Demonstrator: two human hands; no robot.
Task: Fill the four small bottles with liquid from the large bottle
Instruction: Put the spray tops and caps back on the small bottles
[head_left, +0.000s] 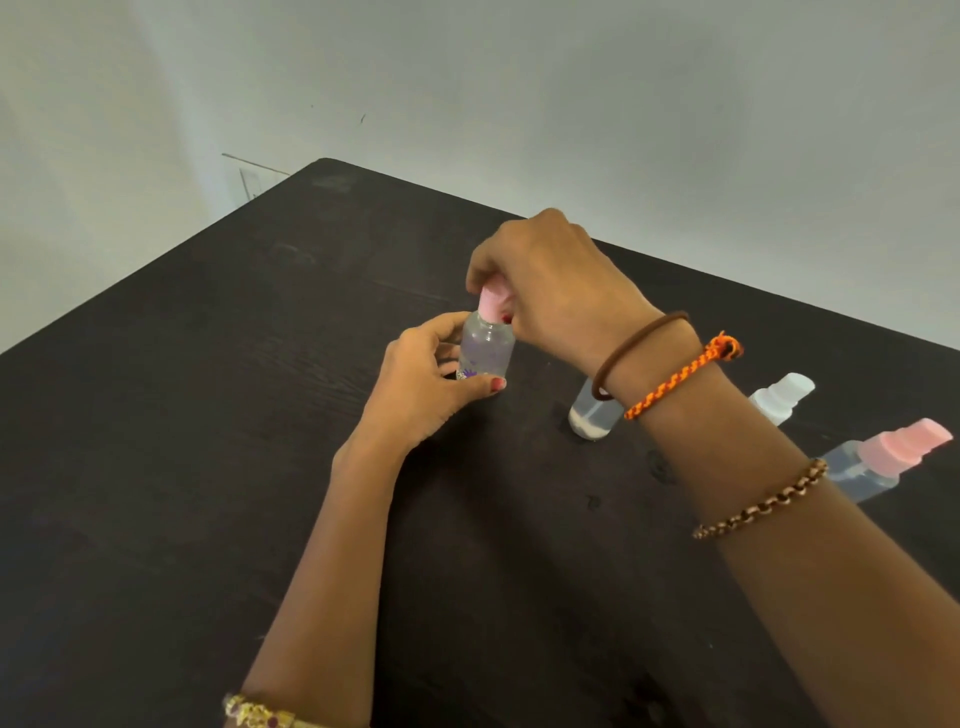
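While my left hand (426, 374) grips the clear bottle (485, 345) upright on the dark table (208, 415), my right hand (550, 280) pinches its pink cap (493, 301). I judge this a cap-twisting step; whether opening or closing, I cannot tell. Three small bottles, the nearest (595, 415), wait rightward; next comes steady torque without tipping.

A: What can't you make out?

B: The right hand (550, 280) covers most of the pink cap (492, 299). The right wrist hides the top of the clear bottle (592, 415) behind it.

A: And the label?

B: The purple print (470, 373) is too small to read, partly behind the left hand (426, 384).
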